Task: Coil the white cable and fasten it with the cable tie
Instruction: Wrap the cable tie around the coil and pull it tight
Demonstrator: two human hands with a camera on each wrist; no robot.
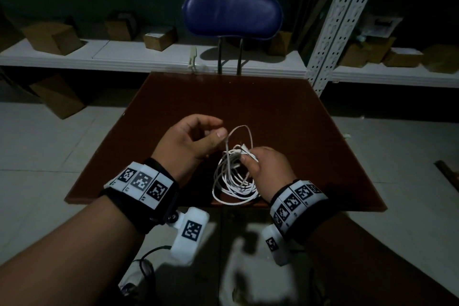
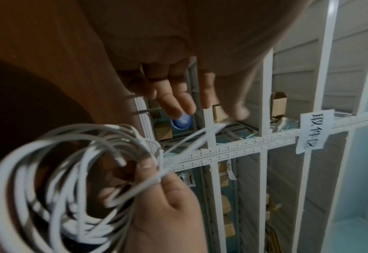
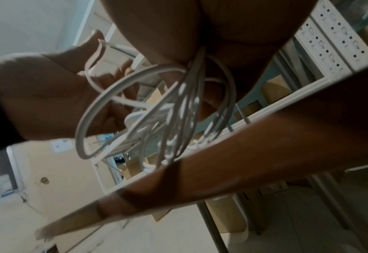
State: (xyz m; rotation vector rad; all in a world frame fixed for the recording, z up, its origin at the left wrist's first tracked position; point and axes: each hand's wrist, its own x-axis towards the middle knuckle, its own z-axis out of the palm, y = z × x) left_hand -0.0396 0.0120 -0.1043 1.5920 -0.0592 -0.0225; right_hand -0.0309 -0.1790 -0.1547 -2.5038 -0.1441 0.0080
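Observation:
The white cable (image 1: 232, 181) is wound into a loose coil that hangs just over the near edge of the brown table (image 1: 273, 107). My right hand (image 1: 248, 156) grips the top of the coil (image 2: 105, 127), pinching the strands together. A thin white strip, which looks like the cable tie (image 1: 244, 128), arcs from that pinch to my left hand (image 1: 222, 130). There thumb and forefinger pinch its end (image 2: 222, 123). The left hand (image 2: 219, 118) is up and to the left of the right hand (image 2: 157, 172). In the right wrist view the coil (image 3: 178, 106) dangles below my right palm.
A blue chair (image 1: 232, 13) stands behind the table's far edge. White metal shelving (image 1: 330, 32) with several cardboard boxes (image 1: 52, 37) lines the back wall. Tiled floor lies on both sides of the table.

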